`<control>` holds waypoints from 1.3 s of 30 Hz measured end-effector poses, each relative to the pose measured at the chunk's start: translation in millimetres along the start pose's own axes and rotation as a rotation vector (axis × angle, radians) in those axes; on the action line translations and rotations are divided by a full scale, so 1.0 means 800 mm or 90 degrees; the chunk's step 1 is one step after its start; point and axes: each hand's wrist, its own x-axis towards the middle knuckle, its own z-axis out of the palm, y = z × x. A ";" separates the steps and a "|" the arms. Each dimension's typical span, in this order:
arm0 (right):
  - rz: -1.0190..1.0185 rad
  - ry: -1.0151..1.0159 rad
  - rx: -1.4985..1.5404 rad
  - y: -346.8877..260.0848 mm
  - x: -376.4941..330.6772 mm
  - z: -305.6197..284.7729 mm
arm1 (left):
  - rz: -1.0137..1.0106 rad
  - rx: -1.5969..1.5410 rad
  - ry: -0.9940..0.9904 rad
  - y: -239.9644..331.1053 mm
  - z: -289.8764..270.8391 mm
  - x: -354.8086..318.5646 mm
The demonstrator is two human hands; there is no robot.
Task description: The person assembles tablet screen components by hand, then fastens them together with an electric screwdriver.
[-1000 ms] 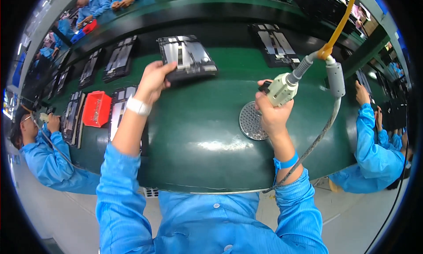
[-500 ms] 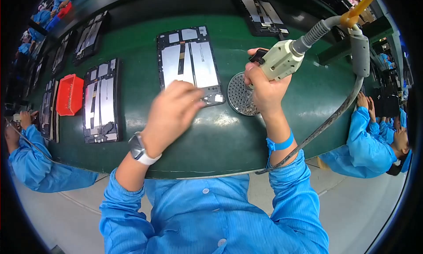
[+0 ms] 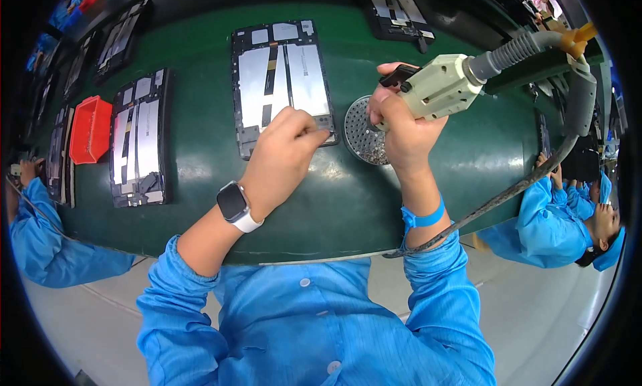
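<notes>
An opened tablet (image 3: 255,81) lies flat on the green table (image 3: 207,199), in front of the person, with a short edge toward them. 2 wide silver sheets fill most of it, and 2 smaller silver patches sit near its far end.

The left hand (image 3: 283,148) is over the near end of this tablet, fingers curled and thumb close to the forefinger. The fingertips seem to touch the tablet, but I cannot tell whether they pinch anything. A watch (image 3: 233,201) with a white band is on that wrist.

The right hand (image 3: 409,133) grips a pale power tool (image 3: 441,88) with a black lever, held above the table. A blue strap (image 3: 424,219) circles that wrist, and a grey cord (image 3: 552,162) slants down past the forearm. Partly behind this hand, just beside the tablet, is a round dish (image 3: 358,130) full of holes, with small bits in it.

To the left lie a 2nd opened tablet (image 3: 152,145) and, next to it, a red bin (image 3: 91,128). Another tablet (image 3: 394,11) lies at the far right. 2 co-workers in blue sit at the sides, 1 left (image 3: 57,242) and 1 right (image 3: 552,215).
</notes>
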 end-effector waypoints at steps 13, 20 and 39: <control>0.051 -0.038 0.100 -0.004 -0.011 0.024 | 0.083 0.062 -0.007 -0.001 -0.001 0.001; 0.061 -0.024 0.062 0.009 -0.011 0.037 | 0.074 0.091 0.010 -0.006 -0.001 -0.009; 0.078 -0.041 0.027 0.013 -0.018 0.039 | 0.093 0.145 -0.028 -0.008 -0.012 -0.024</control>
